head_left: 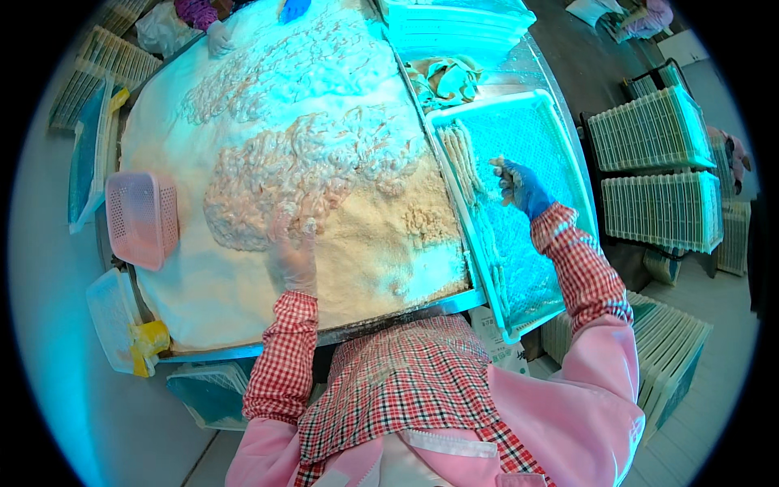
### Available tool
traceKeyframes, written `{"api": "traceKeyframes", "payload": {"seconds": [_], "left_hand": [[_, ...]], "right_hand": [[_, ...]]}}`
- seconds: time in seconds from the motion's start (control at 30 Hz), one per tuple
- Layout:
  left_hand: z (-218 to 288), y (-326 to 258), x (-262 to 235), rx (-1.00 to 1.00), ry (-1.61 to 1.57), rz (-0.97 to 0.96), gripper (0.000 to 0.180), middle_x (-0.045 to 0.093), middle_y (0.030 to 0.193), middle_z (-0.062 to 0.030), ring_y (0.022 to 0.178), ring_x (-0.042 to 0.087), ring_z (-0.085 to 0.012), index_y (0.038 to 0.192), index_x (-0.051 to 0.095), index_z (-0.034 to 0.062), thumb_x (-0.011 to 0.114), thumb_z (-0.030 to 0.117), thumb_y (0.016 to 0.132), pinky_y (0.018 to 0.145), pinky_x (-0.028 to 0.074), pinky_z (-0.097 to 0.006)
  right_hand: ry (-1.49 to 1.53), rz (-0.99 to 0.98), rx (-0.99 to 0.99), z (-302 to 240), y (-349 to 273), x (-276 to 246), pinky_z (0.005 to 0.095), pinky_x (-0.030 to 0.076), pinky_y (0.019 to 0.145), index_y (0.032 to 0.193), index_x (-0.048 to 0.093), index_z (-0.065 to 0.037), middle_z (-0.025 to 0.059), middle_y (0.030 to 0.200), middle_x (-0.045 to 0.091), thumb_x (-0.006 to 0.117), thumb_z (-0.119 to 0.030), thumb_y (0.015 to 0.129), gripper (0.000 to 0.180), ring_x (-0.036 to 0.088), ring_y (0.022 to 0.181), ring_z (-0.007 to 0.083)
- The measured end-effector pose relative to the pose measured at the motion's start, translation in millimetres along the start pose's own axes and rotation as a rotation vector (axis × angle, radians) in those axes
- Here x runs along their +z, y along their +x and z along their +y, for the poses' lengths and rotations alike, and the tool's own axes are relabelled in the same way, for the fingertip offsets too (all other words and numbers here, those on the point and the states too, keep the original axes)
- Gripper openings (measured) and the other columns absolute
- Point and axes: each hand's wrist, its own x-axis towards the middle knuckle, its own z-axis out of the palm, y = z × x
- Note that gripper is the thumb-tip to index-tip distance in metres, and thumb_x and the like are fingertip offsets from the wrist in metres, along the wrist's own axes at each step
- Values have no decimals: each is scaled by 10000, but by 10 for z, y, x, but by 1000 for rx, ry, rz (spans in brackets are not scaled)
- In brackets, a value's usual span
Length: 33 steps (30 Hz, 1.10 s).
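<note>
On a table spread with white powder like flour lies a large heap of soft, pale, powder-coated strips (312, 162); their exact kind does not show. My left hand (296, 258), in a thin whitish glove, touches the heap's near edge with its fingers apart. Over a pale mesh-bottomed tray (519, 321) to the right is my right hand (523, 187), in a blue glove with powdery fingertips. Its fingers are loosely bent and apart, with nothing visible between them. Coated strips (460, 162) lie in a row along the tray's left side, just left of that hand.
A pink perforated basket (139, 219) stands at the table's left edge. Stacked trays (458, 28) and a crumpled cloth (444, 81) are beyond my tray. Racks of trays (653, 130) stand on the right. Across the table are a co-worker's gloved hand (219, 39) and a blue glove (294, 10).
</note>
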Motion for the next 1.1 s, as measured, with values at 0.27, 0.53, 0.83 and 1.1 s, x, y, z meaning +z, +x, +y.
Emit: {"api": "traceKeyframes", "payload": {"seconds": [0.27,0.53,0.83,1.1], "left_hand": [[129,393,-29,127,314,-191,306,599,1125,-108,1043,555,-305,1012,647,70,721,102,717,876,459,-398],[-1,513,-39,161,360,-364,288,596,1083,-73,998,561,-278,991,651,92,713,104,710,838,463,-386],[-76,463,-57,89,239,-384,277,597,1044,-107,964,581,-292,1001,629,57,683,81,730,811,478,-386],[5,-324,-524,-389,-567,-337,169,630,973,-109,913,607,-280,925,676,67,669,36,759,789,496,-351]], "right_hand": [[441,-135,-85,169,1604,-274,399,432,953,1128,593,-119,101,1122,622,538,-411,940,351,562,1026,249],[-410,-168,-171,99,1041,-532,391,467,939,1339,504,-72,110,1232,612,451,-486,969,558,619,1053,248],[-455,-134,-109,199,716,-538,390,467,925,1376,478,-112,108,1280,581,386,-544,969,600,599,1073,232],[-388,-34,-153,524,585,-792,335,478,795,1338,514,-113,86,1171,648,402,-468,989,510,625,974,181]]}}
